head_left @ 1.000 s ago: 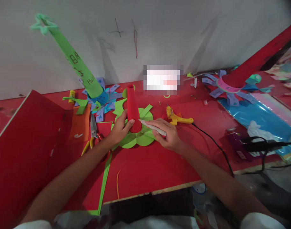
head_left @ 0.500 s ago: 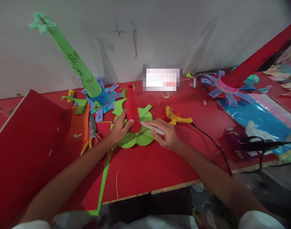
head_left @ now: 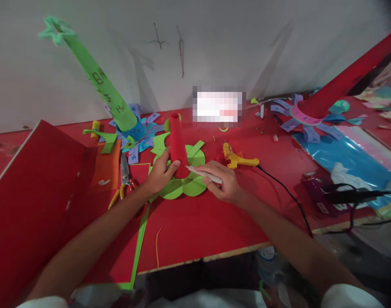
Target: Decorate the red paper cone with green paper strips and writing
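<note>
My left hand (head_left: 163, 173) is wrapped round the lower part of a red paper tube (head_left: 177, 143), its thumb pressed on the front. The tube leans away from me over a light green paper flower shape (head_left: 195, 188) with rounded petals. In my right hand (head_left: 224, 182) is a white marker (head_left: 204, 174), held like a pen. Its tip meets or nearly meets the right side of the tube near the bottom; exact contact is hard to see. Whatever is drawn there is too small to make out.
A yellow glue gun (head_left: 240, 158) with a black cable lies at right. Scissors (head_left: 124, 171) rest at left by orange paper (head_left: 105, 167). A tall green paper tower (head_left: 102, 85) and a red one (head_left: 342, 90) stand behind. A purple box (head_left: 323, 196) sits near the right edge.
The marker tip has shifted slightly left and down along the tube, and the marker's rear end has moved a little right. My left hand and the tube have stayed put.
</note>
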Tool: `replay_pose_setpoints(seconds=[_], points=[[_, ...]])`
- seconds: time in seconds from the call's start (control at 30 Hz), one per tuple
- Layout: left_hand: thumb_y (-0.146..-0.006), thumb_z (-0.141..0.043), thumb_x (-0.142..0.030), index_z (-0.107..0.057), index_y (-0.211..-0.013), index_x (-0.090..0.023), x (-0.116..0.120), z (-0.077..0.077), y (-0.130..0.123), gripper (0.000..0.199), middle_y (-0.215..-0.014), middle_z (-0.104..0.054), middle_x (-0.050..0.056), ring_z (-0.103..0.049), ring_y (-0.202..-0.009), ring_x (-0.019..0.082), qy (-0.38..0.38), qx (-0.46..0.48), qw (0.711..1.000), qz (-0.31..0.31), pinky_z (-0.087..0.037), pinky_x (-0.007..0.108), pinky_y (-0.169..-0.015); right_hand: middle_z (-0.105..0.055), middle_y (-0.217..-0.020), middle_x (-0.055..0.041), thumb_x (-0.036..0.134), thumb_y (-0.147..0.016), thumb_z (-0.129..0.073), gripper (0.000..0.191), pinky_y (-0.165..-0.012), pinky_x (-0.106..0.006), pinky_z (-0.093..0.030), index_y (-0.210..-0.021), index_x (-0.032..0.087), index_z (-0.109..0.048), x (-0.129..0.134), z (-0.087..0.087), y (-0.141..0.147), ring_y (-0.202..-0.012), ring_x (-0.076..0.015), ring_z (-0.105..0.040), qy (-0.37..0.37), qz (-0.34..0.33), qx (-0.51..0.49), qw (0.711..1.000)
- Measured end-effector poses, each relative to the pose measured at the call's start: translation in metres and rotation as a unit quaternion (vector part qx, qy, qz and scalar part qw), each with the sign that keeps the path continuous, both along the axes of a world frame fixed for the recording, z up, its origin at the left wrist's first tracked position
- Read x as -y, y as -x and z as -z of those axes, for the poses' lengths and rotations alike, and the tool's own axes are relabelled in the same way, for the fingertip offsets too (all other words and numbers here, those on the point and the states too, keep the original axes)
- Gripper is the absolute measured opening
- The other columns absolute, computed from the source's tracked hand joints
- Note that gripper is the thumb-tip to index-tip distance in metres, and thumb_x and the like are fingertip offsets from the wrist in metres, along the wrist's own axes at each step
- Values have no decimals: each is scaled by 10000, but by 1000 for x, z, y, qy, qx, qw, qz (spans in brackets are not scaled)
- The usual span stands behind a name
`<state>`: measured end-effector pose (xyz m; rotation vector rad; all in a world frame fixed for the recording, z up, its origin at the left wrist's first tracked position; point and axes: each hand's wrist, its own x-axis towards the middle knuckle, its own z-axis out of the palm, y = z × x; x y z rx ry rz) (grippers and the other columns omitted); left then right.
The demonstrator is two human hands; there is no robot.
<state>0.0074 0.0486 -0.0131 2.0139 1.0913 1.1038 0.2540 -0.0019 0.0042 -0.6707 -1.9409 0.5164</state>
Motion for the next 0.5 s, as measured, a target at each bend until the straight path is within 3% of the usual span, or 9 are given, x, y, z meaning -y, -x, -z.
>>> replay_pose_setpoints(seconds=[0.3, 0.5], points=[[-1015, -510, -569, -536, -1327, -184, 0, 1, -1, 497, -1252, -690, 121, -664, -1090, 230, -1, 6, 1000, 5, -523, 357, -941, -767, -1021, -69, 188, -991, -546, 300, -746, -322, -586, -1258, 232, -674, -1, -6, 1, -818, -175, -683, -4, 26, 14, 1000], [-1016, -509, -562, -538, -1339, -187, 1, -2, -2, 496, -1258, -689, 121, -666, -1102, 232, 5, 8, 1000, 8, -522, 361, -954, -763, -1066, -74, 179, -986, -548, 331, -782, -315, -584, -1294, 224, -662, -1, -2, 1, -886, -173, -690, 7, 5, 27, 1000]])
